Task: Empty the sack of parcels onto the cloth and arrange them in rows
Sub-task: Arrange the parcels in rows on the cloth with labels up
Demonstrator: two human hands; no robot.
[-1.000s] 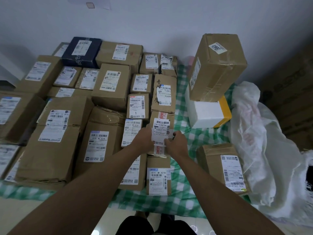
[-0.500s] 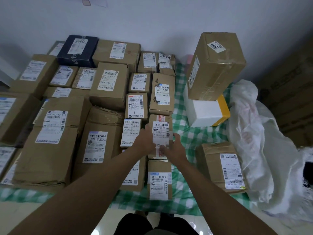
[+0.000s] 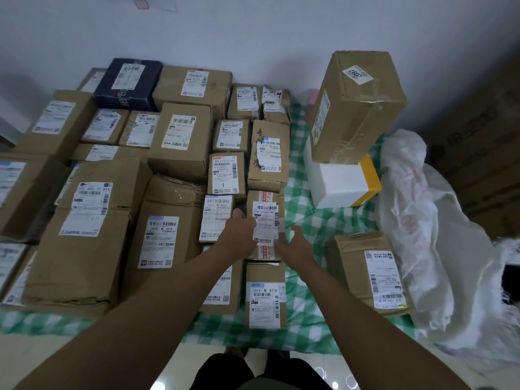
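Reaching over the green checked cloth [image 3: 309, 220], both hands flank a small taped parcel [image 3: 266, 220] at the right end of the rows. Left hand [image 3: 239, 235] rests against its left side, fingers loose; right hand [image 3: 295, 244] sits spread just beside it. Crumpled white sack [image 3: 427, 220] lies off right.

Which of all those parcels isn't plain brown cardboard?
The dark navy box in the back row near the wall; the white foam box with yellow tape, under the tall carton, is the other.
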